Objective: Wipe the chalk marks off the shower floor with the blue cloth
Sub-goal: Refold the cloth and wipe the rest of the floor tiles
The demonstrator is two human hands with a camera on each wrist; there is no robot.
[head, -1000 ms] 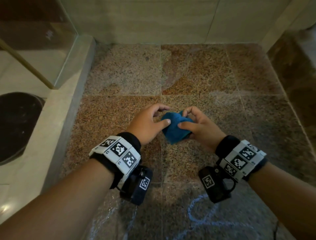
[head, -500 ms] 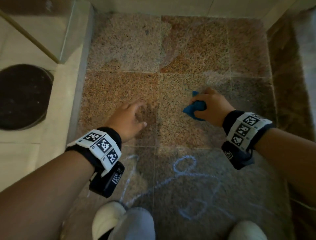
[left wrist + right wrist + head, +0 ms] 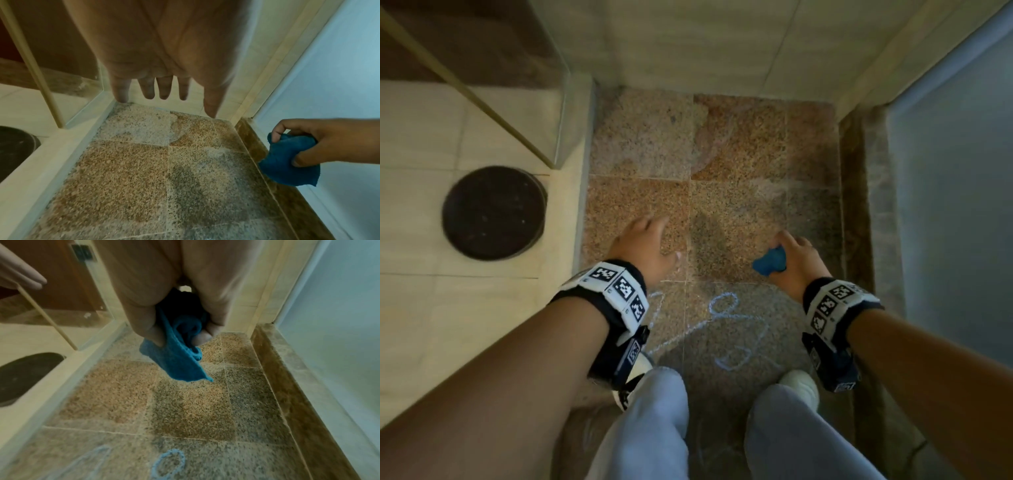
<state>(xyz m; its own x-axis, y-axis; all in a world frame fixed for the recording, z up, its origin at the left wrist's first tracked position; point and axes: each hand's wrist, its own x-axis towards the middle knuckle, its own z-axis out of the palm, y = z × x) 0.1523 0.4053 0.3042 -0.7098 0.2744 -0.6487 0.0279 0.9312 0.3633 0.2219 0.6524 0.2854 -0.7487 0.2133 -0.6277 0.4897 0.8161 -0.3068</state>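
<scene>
The right hand (image 3: 796, 260) grips a bunched blue terry cloth (image 3: 770, 263), held above the speckled granite shower floor (image 3: 726, 212); the left hand (image 3: 643, 245) hangs empty, fingers (image 3: 149, 87) loosely straight; pale blue chalk marks (image 3: 722, 329) lie nearer the person's feet

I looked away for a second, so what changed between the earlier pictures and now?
A second ago both hands pinched the blue cloth together. The left hand let go and moved left, fingers now straight above the shower floor. The right hand kept its grip and carried the bunched cloth to the right. The chalk marks near the feet look unwiped, as before.
</scene>
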